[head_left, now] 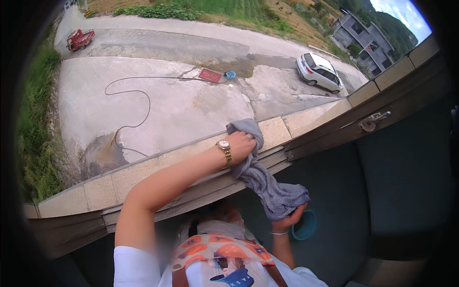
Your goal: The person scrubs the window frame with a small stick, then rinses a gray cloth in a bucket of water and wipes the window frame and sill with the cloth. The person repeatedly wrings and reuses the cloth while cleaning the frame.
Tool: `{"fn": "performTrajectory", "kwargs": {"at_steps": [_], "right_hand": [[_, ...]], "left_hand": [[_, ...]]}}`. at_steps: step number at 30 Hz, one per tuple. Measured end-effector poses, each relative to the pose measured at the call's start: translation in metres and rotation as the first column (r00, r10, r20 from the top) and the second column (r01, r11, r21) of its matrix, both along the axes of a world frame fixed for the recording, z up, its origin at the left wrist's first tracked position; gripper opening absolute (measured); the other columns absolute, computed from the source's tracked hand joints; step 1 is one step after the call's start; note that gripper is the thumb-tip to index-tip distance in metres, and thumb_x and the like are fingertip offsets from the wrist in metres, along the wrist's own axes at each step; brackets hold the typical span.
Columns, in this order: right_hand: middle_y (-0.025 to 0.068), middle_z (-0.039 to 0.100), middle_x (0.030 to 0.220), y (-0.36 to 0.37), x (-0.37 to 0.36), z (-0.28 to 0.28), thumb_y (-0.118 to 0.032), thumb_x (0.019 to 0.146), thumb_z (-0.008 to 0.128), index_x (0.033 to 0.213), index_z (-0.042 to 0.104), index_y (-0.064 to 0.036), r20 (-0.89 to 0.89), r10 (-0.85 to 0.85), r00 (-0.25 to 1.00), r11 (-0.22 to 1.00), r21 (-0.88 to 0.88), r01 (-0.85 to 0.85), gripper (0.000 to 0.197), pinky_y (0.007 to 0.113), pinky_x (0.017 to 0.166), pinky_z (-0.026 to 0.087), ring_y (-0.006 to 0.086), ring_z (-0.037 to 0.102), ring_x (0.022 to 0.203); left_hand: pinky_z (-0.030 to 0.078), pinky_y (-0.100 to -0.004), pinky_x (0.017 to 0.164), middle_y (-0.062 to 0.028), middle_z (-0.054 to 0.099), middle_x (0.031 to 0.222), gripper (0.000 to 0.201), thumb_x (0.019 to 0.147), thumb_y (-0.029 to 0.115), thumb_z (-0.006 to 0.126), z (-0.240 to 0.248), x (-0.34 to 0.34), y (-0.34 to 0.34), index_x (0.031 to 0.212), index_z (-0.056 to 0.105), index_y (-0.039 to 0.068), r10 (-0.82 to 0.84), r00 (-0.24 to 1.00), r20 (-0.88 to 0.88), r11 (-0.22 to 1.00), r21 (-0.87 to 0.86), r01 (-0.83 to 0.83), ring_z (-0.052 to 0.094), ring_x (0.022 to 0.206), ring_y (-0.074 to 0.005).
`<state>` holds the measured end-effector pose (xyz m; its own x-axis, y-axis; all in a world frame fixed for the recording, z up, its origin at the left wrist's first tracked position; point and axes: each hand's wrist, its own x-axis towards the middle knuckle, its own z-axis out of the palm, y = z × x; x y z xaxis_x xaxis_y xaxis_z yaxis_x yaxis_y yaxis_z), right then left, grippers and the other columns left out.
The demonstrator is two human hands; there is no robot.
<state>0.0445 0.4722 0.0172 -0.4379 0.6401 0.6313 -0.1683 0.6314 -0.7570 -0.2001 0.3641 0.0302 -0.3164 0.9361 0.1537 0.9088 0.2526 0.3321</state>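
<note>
A grey towel stretches from the tiled outer sill down to the inner side of the window frame. My left hand, with a gold watch on its wrist, is closed on the towel's upper end at the sill. The fingers are partly wrapped in the cloth. Below and to the right, my right hand grips the bunched lower end from underneath; some of its fingers are hidden. A bangle circles that wrist. Beside the right hand, lower down, shows a round teal container.
A metal window track runs along the sill, with a latch on the frame at right. Beyond the sill, far below, lie a concrete yard with a long hose, a blue basin, a white car and a red three-wheeled truck.
</note>
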Motion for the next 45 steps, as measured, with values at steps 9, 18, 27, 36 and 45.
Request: {"fn": "performTrajectory", "kwargs": {"at_steps": [9,18,27,36,45], "right_hand": [[0.0155,0.049,0.126,0.051,0.07,-0.046,-0.036,0.084,0.054,0.122,0.049,-0.0008,0.571,0.348,0.743,0.936,-0.248,-0.249,0.053,0.045,0.098,0.038,0.0328,0.05,0.114],[0.0137,0.05,0.129,0.08,0.097,-0.092,-0.044,0.088,0.045,0.127,0.049,-0.0047,0.354,0.446,0.822,0.781,-0.603,-0.163,0.055,0.046,0.103,0.035,0.0331,0.048,0.119],[0.0113,0.039,0.141,0.064,0.016,-0.032,-0.058,0.093,0.027,0.14,0.036,-0.0085,-0.418,0.559,0.717,0.239,-0.746,-0.622,0.068,0.048,0.11,0.027,0.0308,0.037,0.13],[0.0205,0.055,0.115,0.007,-0.018,0.006,-0.013,0.075,0.071,0.107,0.057,0.0016,-0.056,0.096,0.994,0.991,-0.085,-0.1,0.038,0.046,0.092,0.043,0.037,0.056,0.103],[0.0156,0.056,0.109,-0.049,-0.02,0.026,-0.01,0.073,0.073,0.103,0.059,0.0015,0.083,0.085,0.993,0.947,0.304,-0.107,0.036,0.039,0.091,0.043,0.0309,0.056,0.102]], "left_hand": [[0.036,-0.0424,0.093,-0.0158,0.059,0.102,0.025,0.074,0.013,0.052,-0.008,-0.018,0.105,0.095,0.058,0.001,-0.057,0.997,-0.047,0.993,0.105,0.061,0.053,0.101,-0.0322],[0.032,-0.0427,0.096,-0.0143,0.062,0.101,0.022,0.076,0.017,0.053,-0.008,-0.026,0.21,0.09,0.063,0.004,-0.146,0.985,-0.093,0.98,0.121,0.157,0.054,0.102,-0.0303],[0.047,-0.0361,0.084,-0.0105,0.063,0.09,0.016,0.078,0.013,0.051,-0.008,-0.028,0.196,0.081,0.064,0.004,-0.232,0.973,0.009,0.967,0.113,0.229,0.059,0.094,-0.0262],[0.052,-0.0366,0.072,-0.0191,0.066,0.093,0.018,0.078,0.007,0.053,0.017,-0.001,0.093,0.085,0.069,0.0,0.063,0.99,-0.123,0.997,-0.037,-0.068,0.064,0.087,-0.0289],[0.053,-0.0416,0.068,-0.0158,0.065,0.077,0.011,0.07,0.0,0.055,0.053,0.006,-0.07,0.076,0.064,0.002,0.139,0.99,-0.026,0.94,-0.312,-0.14,0.064,0.079,-0.0326]]}}
